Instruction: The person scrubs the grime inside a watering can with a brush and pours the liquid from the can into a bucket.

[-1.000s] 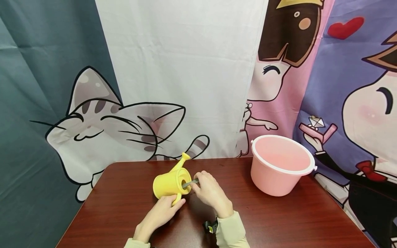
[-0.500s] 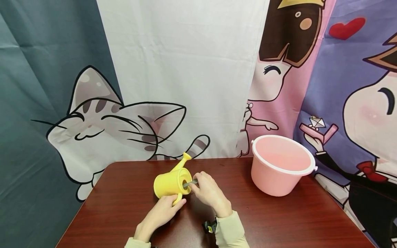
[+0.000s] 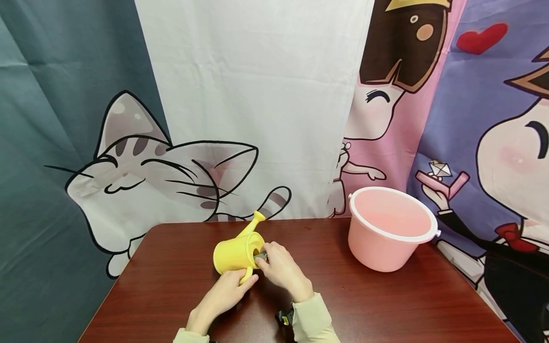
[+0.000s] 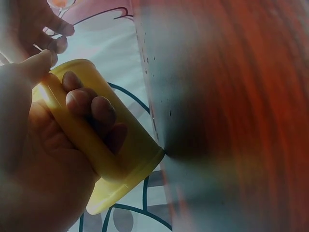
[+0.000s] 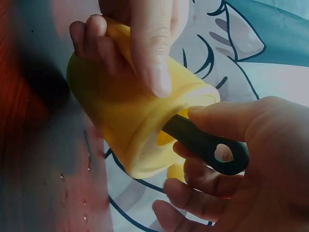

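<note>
A yellow watering can [image 3: 233, 255] lies tipped over the table in the head view, its spout up and its round mouth turned right. My left hand [image 3: 223, 291] grips the can's handle; curled fingers wrap that handle [image 4: 82, 128] in the left wrist view. With thumb and fingers, my right hand [image 3: 280, 270] pinches a flat dark green handle [image 5: 198, 142] that has a hole near its end. The far part of this tool runs through the can's mouth and is hidden inside. My right fingertips are right at the rim [image 5: 157, 140].
A pink bucket [image 3: 377, 252] with a white rim stands at the back right of the brown table [image 3: 364, 309]. Behind the table hangs a printed cloth [image 3: 257, 95] with cartoon figures. Small drops [image 5: 85, 203] show on the tabletop in the right wrist view.
My right hand has moved left and slightly down, up to the can's mouth, pushing the green-handled tool deeper inside. The left hand and the can stay almost where they were.
</note>
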A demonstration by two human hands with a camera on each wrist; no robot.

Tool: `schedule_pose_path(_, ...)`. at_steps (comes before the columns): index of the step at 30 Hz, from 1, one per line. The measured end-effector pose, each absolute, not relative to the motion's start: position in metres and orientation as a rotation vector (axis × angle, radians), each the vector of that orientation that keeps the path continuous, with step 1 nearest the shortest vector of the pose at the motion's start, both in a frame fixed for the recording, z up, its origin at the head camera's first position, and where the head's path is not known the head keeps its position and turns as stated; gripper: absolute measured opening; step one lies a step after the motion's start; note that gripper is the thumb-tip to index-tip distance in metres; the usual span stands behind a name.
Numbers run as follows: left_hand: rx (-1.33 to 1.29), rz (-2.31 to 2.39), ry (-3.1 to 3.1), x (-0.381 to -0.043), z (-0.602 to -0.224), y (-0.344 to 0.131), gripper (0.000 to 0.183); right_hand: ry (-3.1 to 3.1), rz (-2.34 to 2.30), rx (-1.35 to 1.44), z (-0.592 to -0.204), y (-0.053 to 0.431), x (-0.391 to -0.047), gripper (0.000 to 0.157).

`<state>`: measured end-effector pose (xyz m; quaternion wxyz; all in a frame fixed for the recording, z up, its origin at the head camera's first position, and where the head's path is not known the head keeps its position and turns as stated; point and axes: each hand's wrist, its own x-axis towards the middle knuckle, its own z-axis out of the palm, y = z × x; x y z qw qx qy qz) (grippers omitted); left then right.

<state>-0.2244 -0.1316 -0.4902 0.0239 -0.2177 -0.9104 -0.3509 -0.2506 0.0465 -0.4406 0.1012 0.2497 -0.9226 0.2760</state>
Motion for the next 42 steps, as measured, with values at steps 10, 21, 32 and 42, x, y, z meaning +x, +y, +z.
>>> schedule_pose_path(10,-0.671,-1.115,-2.804,-0.224,-0.488,-0.133,0.035,-2.744,0.852,0.724,-0.438,0.049,-0.252,0.015)
schedule_pose_path(21,-0.661,-1.126,-2.824,-0.224,-0.489,-0.134,0.034,-2.711,0.860,0.696,-0.427,0.055,-0.247,0.012)
schedule_pose_path(32,-0.658,-1.135,-2.841,-0.225,-0.490,-0.135,0.034,-2.714,0.894,0.686,-0.421,0.061,-0.246,0.012)
schedule_pose_path(42,-0.660,-1.111,-2.824,-0.225,-0.490,-0.134,0.031,-2.709,0.901,0.675,-0.416,0.065,-0.244,0.012)
